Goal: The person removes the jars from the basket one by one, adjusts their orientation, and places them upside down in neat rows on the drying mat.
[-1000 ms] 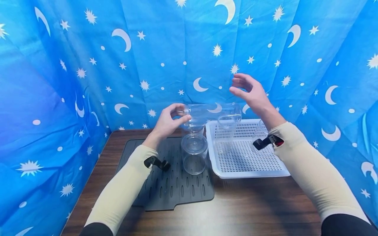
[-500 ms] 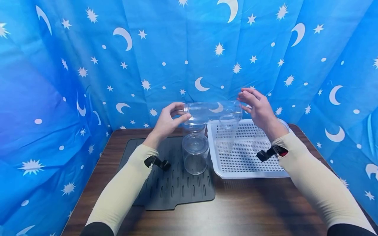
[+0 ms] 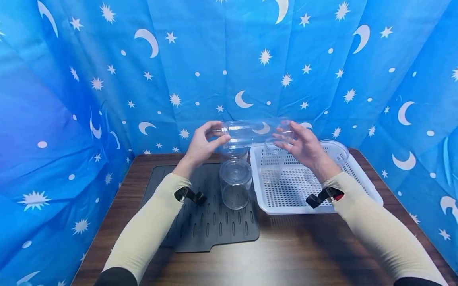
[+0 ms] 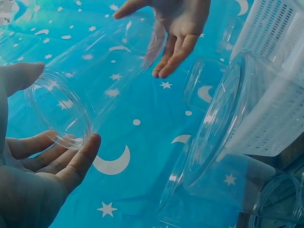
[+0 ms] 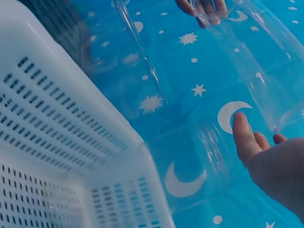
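A clear, empty jar (image 3: pixel 247 133) is held sideways above the table, its threaded mouth at the left and its base at the right. My left hand (image 3: pixel 202 143) grips the mouth rim between thumb and fingers; the left wrist view shows the threaded neck (image 4: pixel 59 111) inside that grip. At the base end is my right hand (image 3: pixel 304 147), its fingers extended and seen partly through the clear wall. In the left wrist view the right hand (image 4: pixel 183 28) has thumb and fingers spread around the base; whether it presses on the jar is hard to tell.
An upside-down clear jar (image 3: pixel 236 188) stands on a dark grey drying mat (image 3: pixel 204 234), with another clear container (image 3: pixel 234 153) behind it. Right of the mat, a white perforated basket (image 3: pixel 286 211) contains clear containers (image 3: pixel 273 165). A blue star-and-moon curtain (image 3: pixel 200 47) hangs behind the wooden table (image 3: pixel 279 254).
My right hand has come down from above the basket to the base end of the jar. The left hand keeps its grip on the mouth, and the jar stays nearly level.
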The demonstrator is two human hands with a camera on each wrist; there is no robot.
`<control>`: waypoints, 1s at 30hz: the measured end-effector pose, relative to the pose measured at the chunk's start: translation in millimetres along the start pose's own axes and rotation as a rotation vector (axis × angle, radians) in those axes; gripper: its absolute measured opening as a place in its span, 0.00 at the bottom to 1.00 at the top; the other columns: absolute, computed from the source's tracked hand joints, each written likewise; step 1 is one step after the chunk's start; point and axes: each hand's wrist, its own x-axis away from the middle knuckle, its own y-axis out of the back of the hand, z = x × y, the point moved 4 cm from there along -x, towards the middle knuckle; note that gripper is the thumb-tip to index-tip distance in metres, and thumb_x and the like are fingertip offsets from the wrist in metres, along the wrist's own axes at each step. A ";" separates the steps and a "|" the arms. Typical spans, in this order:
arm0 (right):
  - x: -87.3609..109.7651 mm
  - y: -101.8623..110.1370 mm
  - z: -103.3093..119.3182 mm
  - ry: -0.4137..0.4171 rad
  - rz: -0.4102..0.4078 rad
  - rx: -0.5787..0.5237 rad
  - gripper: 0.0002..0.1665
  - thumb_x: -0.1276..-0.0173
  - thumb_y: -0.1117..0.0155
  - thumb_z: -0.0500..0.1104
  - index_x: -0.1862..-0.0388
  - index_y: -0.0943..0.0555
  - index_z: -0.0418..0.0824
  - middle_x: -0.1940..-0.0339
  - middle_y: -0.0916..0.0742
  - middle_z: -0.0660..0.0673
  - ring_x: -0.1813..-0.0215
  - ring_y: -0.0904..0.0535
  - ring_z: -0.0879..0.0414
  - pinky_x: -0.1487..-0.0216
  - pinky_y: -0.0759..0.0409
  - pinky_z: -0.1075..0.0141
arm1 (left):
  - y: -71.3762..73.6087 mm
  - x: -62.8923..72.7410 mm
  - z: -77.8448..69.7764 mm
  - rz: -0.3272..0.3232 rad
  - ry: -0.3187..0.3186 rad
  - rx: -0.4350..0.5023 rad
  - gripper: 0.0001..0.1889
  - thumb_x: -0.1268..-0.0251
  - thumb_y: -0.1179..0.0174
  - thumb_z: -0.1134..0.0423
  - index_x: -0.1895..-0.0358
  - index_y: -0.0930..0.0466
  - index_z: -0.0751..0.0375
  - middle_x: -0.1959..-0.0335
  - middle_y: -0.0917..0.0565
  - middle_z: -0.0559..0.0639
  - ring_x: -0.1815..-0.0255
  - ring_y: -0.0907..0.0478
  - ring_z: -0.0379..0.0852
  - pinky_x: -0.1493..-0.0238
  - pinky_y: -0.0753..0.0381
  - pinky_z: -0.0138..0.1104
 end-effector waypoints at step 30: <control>10.7 -9.6 13.7 0.218 -0.063 0.084 0.12 0.31 0.37 0.40 0.52 0.17 0.36 0.52 0.13 0.41 0.51 0.14 0.47 0.48 0.17 0.58 | 20.9 12.4 25.3 0.115 0.014 0.002 0.44 0.39 0.38 0.38 0.25 0.42 0.56 0.26 0.35 0.52 0.24 0.40 0.47 0.28 0.37 0.51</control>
